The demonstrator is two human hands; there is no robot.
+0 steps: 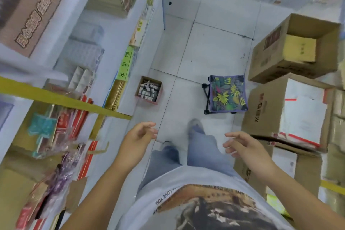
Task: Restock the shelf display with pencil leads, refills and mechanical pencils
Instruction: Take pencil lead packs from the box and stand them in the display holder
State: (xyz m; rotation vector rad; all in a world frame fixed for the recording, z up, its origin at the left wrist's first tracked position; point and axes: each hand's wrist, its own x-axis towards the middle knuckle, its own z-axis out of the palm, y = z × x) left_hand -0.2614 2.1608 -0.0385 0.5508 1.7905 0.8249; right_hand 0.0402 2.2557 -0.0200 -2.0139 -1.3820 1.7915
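Left hand (pixel 139 136): fingers relaxed and loosely curled, holding nothing, raised over the floor (pixel 209 48) beside the near end of the shelf unit (pixel 115 30).

Right hand (pixel 240 144): fingers spread and slightly bent, holding nothing, level with the left hand and well apart from it.

Stock location: a small open box (pixel 147 100) stands on the floor against the foot of the shelf unit, farther away than both hands. It is filled with small packs (pixel 149 88) (labels too blurred to read).

A folding stool (pixel 226 93) with a leaf-print seat stands to the right of the box. Large cardboard cartons (pixel 261 110) are stacked along the right side.
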